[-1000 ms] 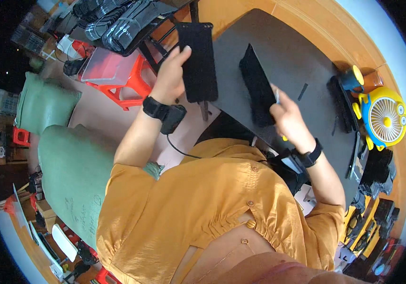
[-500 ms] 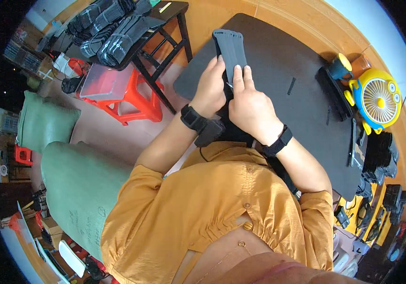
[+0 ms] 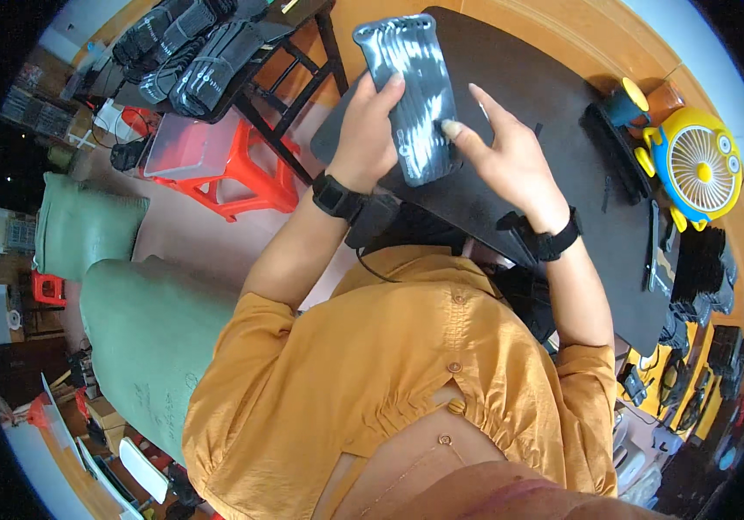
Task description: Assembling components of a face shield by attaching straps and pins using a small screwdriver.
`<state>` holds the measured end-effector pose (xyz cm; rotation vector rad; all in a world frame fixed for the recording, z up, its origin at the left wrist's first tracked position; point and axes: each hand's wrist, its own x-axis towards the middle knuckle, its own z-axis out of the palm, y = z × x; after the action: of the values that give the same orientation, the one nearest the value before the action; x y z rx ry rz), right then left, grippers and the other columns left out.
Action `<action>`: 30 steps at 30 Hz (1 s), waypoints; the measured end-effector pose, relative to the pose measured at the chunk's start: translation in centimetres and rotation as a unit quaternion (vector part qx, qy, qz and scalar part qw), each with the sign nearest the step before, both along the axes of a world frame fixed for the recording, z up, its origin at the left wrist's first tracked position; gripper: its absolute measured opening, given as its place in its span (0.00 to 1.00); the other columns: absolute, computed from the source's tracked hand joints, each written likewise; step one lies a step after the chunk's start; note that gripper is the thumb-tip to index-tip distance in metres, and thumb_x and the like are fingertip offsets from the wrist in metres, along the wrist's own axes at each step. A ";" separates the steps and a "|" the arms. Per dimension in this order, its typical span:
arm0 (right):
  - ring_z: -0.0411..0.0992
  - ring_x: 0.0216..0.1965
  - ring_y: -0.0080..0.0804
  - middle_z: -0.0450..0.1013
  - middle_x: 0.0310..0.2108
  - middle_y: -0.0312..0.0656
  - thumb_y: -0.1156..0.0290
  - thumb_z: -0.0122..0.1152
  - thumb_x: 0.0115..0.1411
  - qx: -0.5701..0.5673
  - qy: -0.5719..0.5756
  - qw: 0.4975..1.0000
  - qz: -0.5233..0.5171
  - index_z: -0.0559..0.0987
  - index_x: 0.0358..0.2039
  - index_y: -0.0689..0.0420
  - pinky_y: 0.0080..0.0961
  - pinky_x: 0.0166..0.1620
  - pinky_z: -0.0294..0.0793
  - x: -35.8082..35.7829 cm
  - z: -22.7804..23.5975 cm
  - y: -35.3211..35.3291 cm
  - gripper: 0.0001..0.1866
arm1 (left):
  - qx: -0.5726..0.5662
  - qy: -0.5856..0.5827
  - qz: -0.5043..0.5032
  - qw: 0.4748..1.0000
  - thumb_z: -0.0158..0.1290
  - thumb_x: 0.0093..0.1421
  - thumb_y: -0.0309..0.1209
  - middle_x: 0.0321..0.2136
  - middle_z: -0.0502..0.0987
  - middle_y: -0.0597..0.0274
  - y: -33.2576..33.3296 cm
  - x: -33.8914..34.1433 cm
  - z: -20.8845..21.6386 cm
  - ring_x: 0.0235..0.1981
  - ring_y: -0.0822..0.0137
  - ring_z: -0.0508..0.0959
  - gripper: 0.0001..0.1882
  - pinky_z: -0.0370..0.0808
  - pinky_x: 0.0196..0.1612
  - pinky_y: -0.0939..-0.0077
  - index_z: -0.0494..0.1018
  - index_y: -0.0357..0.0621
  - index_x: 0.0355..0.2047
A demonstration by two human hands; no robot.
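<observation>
A panel (image 3: 417,100) is sitting between the left hand (image 3: 368,139) and right hand (image 3: 518,165), over the table (image 3: 511,69); a fan (image 3: 698,166) is standing right, bundles (image 3: 212,74) are lying far left on a side table (image 3: 304,17).

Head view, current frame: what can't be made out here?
In the head view:
Left hand: fingertips, except the thumb's, hidden behind the dark glossy piece.
The piece's far side: turned away.
Right hand: remaining fingers hidden behind its thumb and palm.
Side table: far end cut off by the upper edge.
Dark items, lower right: too small.
</observation>
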<state>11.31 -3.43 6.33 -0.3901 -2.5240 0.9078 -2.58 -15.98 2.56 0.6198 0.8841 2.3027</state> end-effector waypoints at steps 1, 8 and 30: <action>0.73 0.51 0.46 0.73 0.47 0.60 0.55 0.61 0.59 -0.001 -0.001 1.000 -0.003 0.72 0.54 0.63 0.33 0.55 0.69 -0.1 -0.1 0.4 0.29 | -0.001 -0.001 -0.003 1.000 0.43 0.68 0.28 0.44 0.75 0.56 0.3 0.1 0.3 0.43 0.63 0.78 0.11 0.77 0.48 0.64 0.63 0.39 0.49; 0.61 0.13 0.17 0.66 0.15 0.30 0.61 0.60 0.62 -0.277 -0.109 0.955 -0.015 0.78 0.27 0.59 0.20 0.17 0.60 0.9 -1.7 3.2 0.14 | -0.148 0.075 -0.112 0.980 0.50 0.65 0.29 0.45 0.75 0.59 1.6 -0.3 0.3 0.44 0.66 0.78 0.15 0.78 0.48 0.65 0.67 0.38 0.50; 0.76 0.36 0.25 0.78 0.31 0.39 0.67 0.59 0.62 -0.287 -0.104 0.951 -0.046 0.76 0.48 0.59 0.22 0.44 0.72 2.4 -4.2 6.8 0.15 | -0.433 0.783 0.075 0.439 0.51 0.62 0.35 0.56 0.66 0.41 5.7 -6.7 -3.8 0.58 0.45 0.66 0.25 0.65 0.60 0.57 0.65 0.42 0.58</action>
<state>13.68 3.37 2.14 -0.8102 -2.3482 1.6359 -9.27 -10.25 -1.25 2.1004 2.5729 0.2536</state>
